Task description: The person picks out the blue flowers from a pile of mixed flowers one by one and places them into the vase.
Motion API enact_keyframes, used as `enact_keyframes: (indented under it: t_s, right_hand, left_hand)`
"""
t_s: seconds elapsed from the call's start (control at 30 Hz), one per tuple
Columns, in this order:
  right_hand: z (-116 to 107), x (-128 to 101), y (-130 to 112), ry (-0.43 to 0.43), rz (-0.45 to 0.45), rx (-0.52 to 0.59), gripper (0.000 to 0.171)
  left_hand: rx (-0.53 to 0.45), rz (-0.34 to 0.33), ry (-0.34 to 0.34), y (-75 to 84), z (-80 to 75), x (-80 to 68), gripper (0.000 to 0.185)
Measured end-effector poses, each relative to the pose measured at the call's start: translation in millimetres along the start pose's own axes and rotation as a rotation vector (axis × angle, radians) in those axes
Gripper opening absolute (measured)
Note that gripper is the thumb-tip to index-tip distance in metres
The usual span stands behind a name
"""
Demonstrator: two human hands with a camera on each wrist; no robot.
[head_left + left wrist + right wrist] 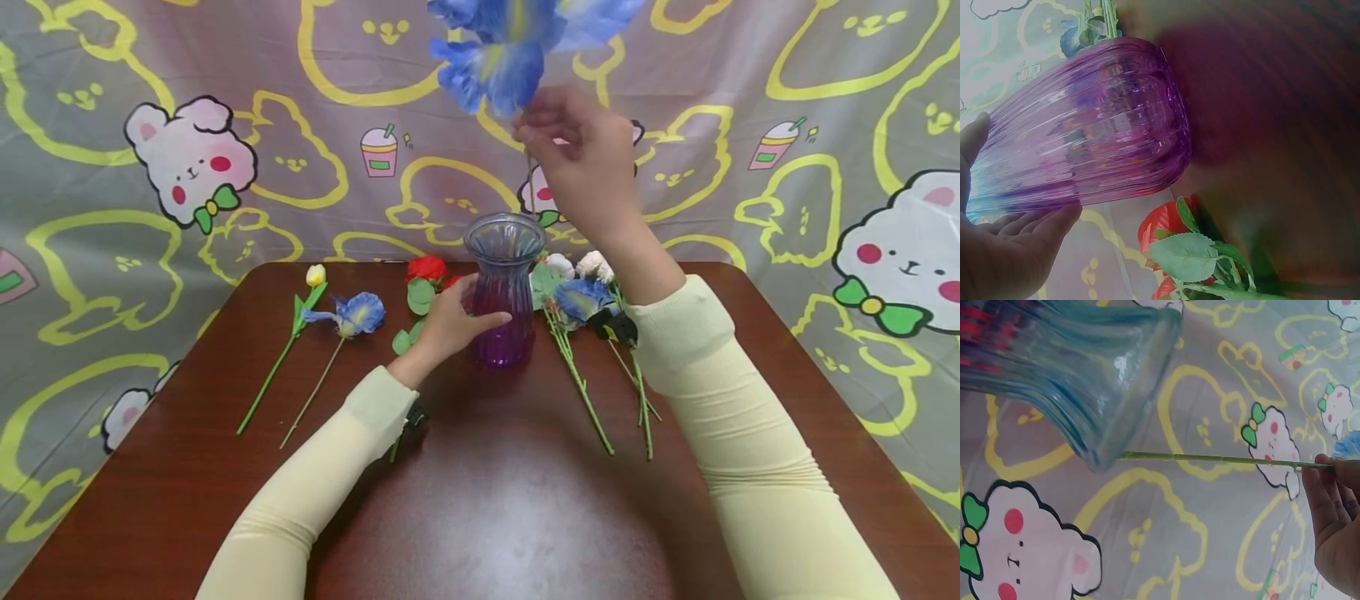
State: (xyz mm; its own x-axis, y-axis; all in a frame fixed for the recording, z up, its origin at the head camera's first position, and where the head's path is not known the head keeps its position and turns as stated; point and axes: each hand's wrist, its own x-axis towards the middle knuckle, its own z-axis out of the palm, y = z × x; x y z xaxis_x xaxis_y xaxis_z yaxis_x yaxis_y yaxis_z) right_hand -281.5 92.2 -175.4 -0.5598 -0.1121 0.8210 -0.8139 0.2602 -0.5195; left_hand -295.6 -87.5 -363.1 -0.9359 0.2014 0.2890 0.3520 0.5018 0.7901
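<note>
A clear glass vase [504,283], bluish at its flared rim and purple at its base, stands upright near the back middle of the table. My left hand [442,327] holds its side, thumb in front and fingers round the far side; the left wrist view shows the ribbed purple glass [1104,125] close up. Above the vase, my right hand [588,162] pinches the thin stem of a large blue artificial iris [498,54] just below its bloom. In the right wrist view the green stem [1222,459] reaches down to the vase's rim, its lower end overlapping the edge there.
A yellow tulip [316,276] and another blue iris [360,315] lie on the brown table [525,517] at left. Red roses [427,268] lie behind my left hand. White flowers [595,267] and a blue bloom [581,298] lie right of the vase. A cartoon-print cloth [450,125] hangs behind.
</note>
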Motion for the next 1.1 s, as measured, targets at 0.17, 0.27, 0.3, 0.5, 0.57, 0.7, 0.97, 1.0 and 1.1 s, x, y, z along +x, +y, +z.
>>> enact_keyframes:
  t_s: [0.17,0.27,0.3,0.5,0.57,0.7,0.97,1.0,1.1]
  right_hand:
    - [9,-7,4,-0.027,0.083,-0.009,0.019]
    - [13,-12,10,-0.047,0.111,-0.012,0.019]
    - [15,-14,12,-0.050,0.117,-0.008,0.019]
    - [22,-24,27,-0.024,0.151,0.107,0.019]
    - [23,-27,32,-0.002,0.160,0.125,0.019]
    - [24,-31,41,0.039,0.159,0.136,0.019]
    - [23,-36,56,0.046,0.264,0.137,0.023]
    - [23,-36,57,0.036,0.285,0.114,0.023]
    - [24,-36,60,-0.007,0.342,0.037,0.022]
  left_hand:
    - [-0.010,0.006,0.004,-1.5,1.0,-0.1,0.080]
    - [-0.017,-0.005,0.002,-1.3,0.6,-0.7,0.081]
    - [-0.018,-0.010,0.002,-1.3,0.5,-0.9,0.082]
    - [-0.012,-0.026,-0.010,-1.7,0.2,-0.2,0.085]
    - [-0.018,-0.017,-0.014,-2.0,0.4,0.3,0.084]
    - [-0.033,0.011,-0.012,-2.4,0.2,1.1,0.079]
    - [-0.062,0.023,-0.004,-3.1,0.3,1.7,0.076]
    - [-0.067,0.024,-0.002,-3.1,0.5,1.7,0.076]
    - [-0.076,0.023,0.003,-3.5,1.5,1.9,0.075]
